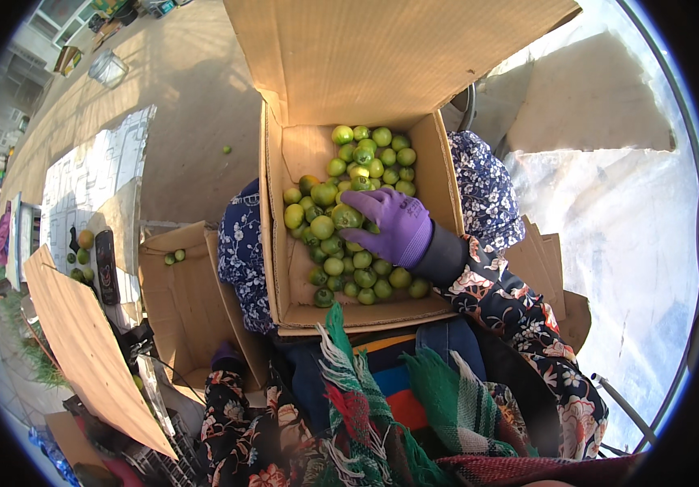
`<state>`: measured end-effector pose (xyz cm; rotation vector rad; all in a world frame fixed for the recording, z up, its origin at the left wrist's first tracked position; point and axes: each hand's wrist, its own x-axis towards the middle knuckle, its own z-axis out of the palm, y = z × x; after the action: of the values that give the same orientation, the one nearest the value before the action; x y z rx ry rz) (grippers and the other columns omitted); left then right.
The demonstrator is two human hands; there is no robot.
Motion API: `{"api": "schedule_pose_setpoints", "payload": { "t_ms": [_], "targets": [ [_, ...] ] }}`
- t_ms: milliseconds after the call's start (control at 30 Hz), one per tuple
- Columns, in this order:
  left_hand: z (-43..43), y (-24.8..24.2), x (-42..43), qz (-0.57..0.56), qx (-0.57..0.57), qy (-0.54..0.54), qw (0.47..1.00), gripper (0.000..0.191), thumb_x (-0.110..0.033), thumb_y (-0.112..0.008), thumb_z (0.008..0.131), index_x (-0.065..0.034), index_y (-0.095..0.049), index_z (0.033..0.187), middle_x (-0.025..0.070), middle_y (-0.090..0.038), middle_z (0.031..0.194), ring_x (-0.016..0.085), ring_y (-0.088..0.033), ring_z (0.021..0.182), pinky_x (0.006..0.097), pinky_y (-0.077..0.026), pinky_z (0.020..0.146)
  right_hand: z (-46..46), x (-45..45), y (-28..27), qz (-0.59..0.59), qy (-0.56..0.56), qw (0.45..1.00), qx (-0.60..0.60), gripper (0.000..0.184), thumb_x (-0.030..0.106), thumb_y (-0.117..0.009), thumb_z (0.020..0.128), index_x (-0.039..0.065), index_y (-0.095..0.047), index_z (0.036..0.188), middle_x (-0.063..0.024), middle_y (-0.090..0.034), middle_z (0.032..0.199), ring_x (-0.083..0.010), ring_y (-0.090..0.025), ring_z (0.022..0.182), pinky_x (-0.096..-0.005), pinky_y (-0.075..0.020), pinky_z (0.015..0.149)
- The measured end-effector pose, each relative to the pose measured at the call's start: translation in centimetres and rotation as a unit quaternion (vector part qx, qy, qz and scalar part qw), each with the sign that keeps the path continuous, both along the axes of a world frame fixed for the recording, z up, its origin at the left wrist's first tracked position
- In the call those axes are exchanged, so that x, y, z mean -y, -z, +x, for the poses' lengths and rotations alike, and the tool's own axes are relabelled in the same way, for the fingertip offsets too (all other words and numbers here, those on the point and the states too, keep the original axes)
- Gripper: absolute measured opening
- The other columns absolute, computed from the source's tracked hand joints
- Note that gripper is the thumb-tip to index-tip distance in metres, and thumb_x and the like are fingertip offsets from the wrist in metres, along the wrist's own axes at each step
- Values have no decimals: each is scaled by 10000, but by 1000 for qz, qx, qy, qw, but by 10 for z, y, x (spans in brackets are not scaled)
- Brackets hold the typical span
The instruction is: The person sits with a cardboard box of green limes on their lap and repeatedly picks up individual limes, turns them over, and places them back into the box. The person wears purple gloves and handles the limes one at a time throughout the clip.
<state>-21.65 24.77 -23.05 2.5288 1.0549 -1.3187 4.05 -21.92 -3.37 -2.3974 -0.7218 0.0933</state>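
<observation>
A cardboard box (361, 315) with its flap raised sits on my lap, between knees covered in blue floral cloth. Small round green fruits (364, 277), which look like unripe tomatoes, lie loose across its bottom; a few are tinged yellow or orange. My right hand (389, 225), in a purple coated glove, reaches in from the right. Its thumb and fingers close around one larger green fruit (347, 217) above the others. My left hand (226, 354), also gloved in purple, hangs low by a second cardboard box (182, 298); its fingers are mostly hidden.
Two small green fruits (174, 256) rest in the second box. Left of it, a board (97, 164) carries more fruits and a dark elongated object (106, 268). A thin wooden panel (90, 347) leans nearby. Clear plastic sheeting (611, 243) and flattened cardboard (538, 268) are on the right.
</observation>
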Motion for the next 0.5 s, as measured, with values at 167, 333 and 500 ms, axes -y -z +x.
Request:
{"api": "schedule_pose_setpoints", "payload": {
  "t_ms": [167, 333, 500],
  "targets": [
    [-31, 43, -14, 37, 28, -4, 999, 426, -327, -727, 908, -111, -644, 1266, 216, -673, 1320, 385, -638, 1253, 482, -512, 1047, 1, -3, 4, 19, -6, 999, 33, 604, 423, -764, 897, 75, -604, 1363, -221, -684, 1243, -412, -656, 1091, -488, -549, 941],
    [-17, 32, -9, 21, 29, 0, 999, 432, -323, -735, 904, -109, -645, 1268, 209, -677, 1314, 371, -645, 1240, 472, -518, 1038, 0, 0, 5, 21, 2, 999, 33, 606, 429, -772, 888, 88, -613, 1363, -212, -685, 1249, -407, -647, 1098, -479, -543, 947],
    [-14, 28, -6, 8, 32, -6, 999, 438, -318, -743, 899, -107, -646, 1270, 202, -681, 1308, 356, -653, 1228, 463, -523, 1028, 0, -2, 4, 14, -6, 999, 28, 602, 422, -745, 913, 74, -597, 1381, -220, -673, 1247, -398, -645, 1102, -477, -530, 973]
  ]
}}
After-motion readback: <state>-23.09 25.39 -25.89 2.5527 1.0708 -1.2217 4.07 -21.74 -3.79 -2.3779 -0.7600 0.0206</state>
